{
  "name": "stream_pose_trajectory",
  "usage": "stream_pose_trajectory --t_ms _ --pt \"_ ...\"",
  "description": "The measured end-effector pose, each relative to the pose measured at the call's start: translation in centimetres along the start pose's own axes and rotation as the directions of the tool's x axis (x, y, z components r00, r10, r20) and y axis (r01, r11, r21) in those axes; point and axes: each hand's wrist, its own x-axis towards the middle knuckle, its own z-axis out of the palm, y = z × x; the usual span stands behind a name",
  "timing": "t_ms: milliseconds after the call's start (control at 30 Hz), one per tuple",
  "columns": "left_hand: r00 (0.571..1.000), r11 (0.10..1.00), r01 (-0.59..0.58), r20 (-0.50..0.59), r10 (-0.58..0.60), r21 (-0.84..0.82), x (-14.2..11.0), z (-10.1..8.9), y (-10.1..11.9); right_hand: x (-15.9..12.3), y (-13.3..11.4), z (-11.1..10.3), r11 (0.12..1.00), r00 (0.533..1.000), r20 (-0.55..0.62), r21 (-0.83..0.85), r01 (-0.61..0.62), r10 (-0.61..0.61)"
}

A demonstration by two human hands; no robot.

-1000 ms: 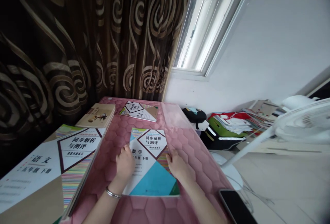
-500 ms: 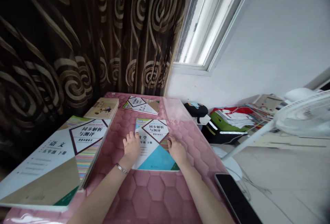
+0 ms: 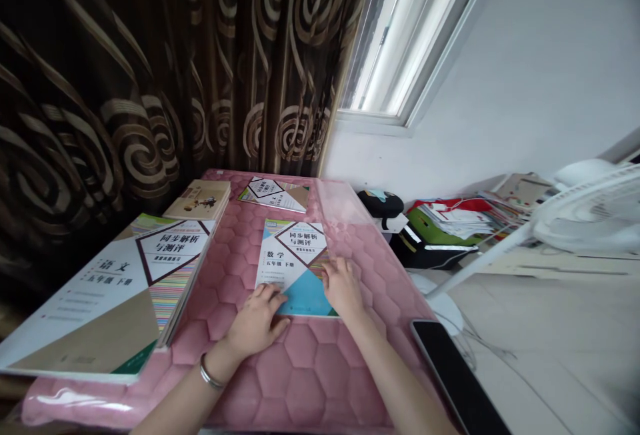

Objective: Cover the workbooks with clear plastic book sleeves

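A workbook (image 3: 300,291) with a white, blue and brown cover lies flat on the pink padded tabletop (image 3: 285,375). My left hand (image 3: 261,318), with a silver bracelet on the wrist, touches its lower left corner, fingers stretched and thumb apart. At the right edge rests my right hand (image 3: 344,287), its fingers slightly bent and lying on the cover's side. To the left is a stack of larger-looking workbooks (image 3: 115,308), the top one white and brown. Another workbook (image 3: 275,193) lies near the back edge.
A tan booklet (image 3: 197,199) lies behind the left stack. A dark phone (image 3: 457,375) rests at the table's right edge. Beyond stand a white fan (image 3: 585,211) and a black and green bag with papers (image 3: 435,241). A patterned curtain (image 3: 270,68) hangs behind.
My left hand has slid from the workbook's left side down toward its lower left corner, uncovering the printed title. My right hand stays at the right edge.
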Motion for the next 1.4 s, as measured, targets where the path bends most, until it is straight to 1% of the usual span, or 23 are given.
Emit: stream_pose_trajectory --t_ms 67,133,167,200,267,300,367,400,467,567,700,800,900,967,1067,1133,1167,1233,1300,1333,1400 --pt "1.000 1.000 0.009 0.005 -0.009 -0.009 0.0 0.1 0.1 -1.7 -0.8 -0.5 0.989 0.993 -0.050 0.100 0.109 -0.105" --pt "1.000 1.000 0.024 0.003 -0.024 -0.013 -0.1 0.1 0.2 -3.0 -1.0 -0.7 0.955 0.984 -0.099 0.243 0.170 -0.150" --pt "0.999 0.999 0.038 -0.004 -0.038 -0.011 -0.1 0.0 0.1 -3.5 -0.7 -0.8 0.936 0.984 -0.121 0.311 0.163 -0.131" --pt "0.998 0.998 0.059 -0.016 -0.059 -0.010 -0.2 -0.1 0.0 -3.9 -0.1 -1.0 0.920 0.987 -0.133 0.369 0.130 -0.086" --pt "0.990 0.993 0.118 -0.071 -0.118 -0.015 -0.1 -0.4 -0.5 -4.3 1.6 -1.2 0.893 0.993 -0.114 0.450 0.026 0.029" --pt "0.981 0.987 0.159 -0.113 -0.161 -0.027 -0.1 -0.5 -0.9 -4.6 2.6 -1.4 0.880 0.994 -0.089 0.474 -0.016 0.066" --pt "0.946 0.964 0.257 -0.185 -0.266 -0.072 0.0 -0.7 -1.6 -5.2 4.4 -1.7 0.866 0.997 -0.038 0.499 -0.038 0.065" --pt "0.925 0.947 0.307 -0.202 -0.321 -0.099 0.1 -0.7 -2.0 -5.7 5.1 -1.8 0.863 0.999 -0.023 0.505 -0.020 0.036" --pt "0.892 0.912 0.388 -0.196 -0.408 -0.134 0.2 -0.6 -2.3 -6.9 5.7 -1.8 0.866 0.999 -0.012 0.498 0.042 -0.041" --pt "0.866 0.886 0.443 -0.188 -0.463 -0.136 0.3 -0.1 -2.2 -8.4 5.6 -1.2 0.884 0.994 -0.019 0.455 0.105 -0.108" --pt "0.834 0.866 0.470 -0.235 -0.499 -0.168 0.5 0.2 -1.9 -8.9 5.1 -0.3 0.912 0.997 -0.018 0.403 0.075 -0.074" --pt "0.834 0.871 0.448 -0.259 -0.488 -0.200 0.5 0.1 -2.1 -8.8 5.1 0.2 0.926 0.997 -0.029 0.370 0.080 -0.075" --pt "0.854 0.881 0.436 -0.222 -0.470 -0.185 0.1 -0.3 -2.2 -8.8 5.4 0.5 0.944 0.993 -0.046 0.309 0.114 -0.105" --pt "0.879 0.899 0.422 -0.189 -0.438 -0.119 -0.2 -0.7 -1.9 -8.9 5.6 0.5 0.958 0.990 -0.054 0.249 0.140 -0.130" --pt "0.910 0.914 0.400 -0.153 -0.386 0.072 -0.5 -1.4 -1.1 -8.8 5.2 -0.3 0.971 0.983 -0.033 0.157 0.182 -0.179" --pt "0.936 0.922 0.347 -0.116 -0.331 0.171 -0.5 -1.6 -0.4 -8.5 4.1 -1.1 0.974 0.980 -0.006 0.107 0.199 -0.199" --pt "0.955 0.938 0.296 -0.086 -0.284 0.183 -0.5 -1.5 -0.1 -8.3 3.3 -1.6 0.973 0.978 0.004 0.096 0.208 -0.210" --pt "0.987 0.978 0.158 -0.012 -0.158 0.133 -0.3 -1.3 0.6 -7.8 1.2 -2.2 0.962 0.967 0.020 0.117 0.249 -0.253" --pt "0.997 0.997 0.057 0.043 -0.059 0.050 0.0 -1.0 1.1 -7.2 -1.0 -2.2 0.936 0.949 0.027 0.175 0.304 -0.313" --pt "0.998 0.999 0.037 0.056 -0.038 0.025 0.1 -0.9 1.3 -6.9 -2.0 -2.1 0.924 0.940 0.029 0.200 0.327 -0.339" --pt "0.997 0.999 0.033 0.074 -0.035 0.019 0.2 -0.9 1.5 -6.4 -3.5 -1.4 0.911 0.932 0.034 0.227 0.345 -0.362"
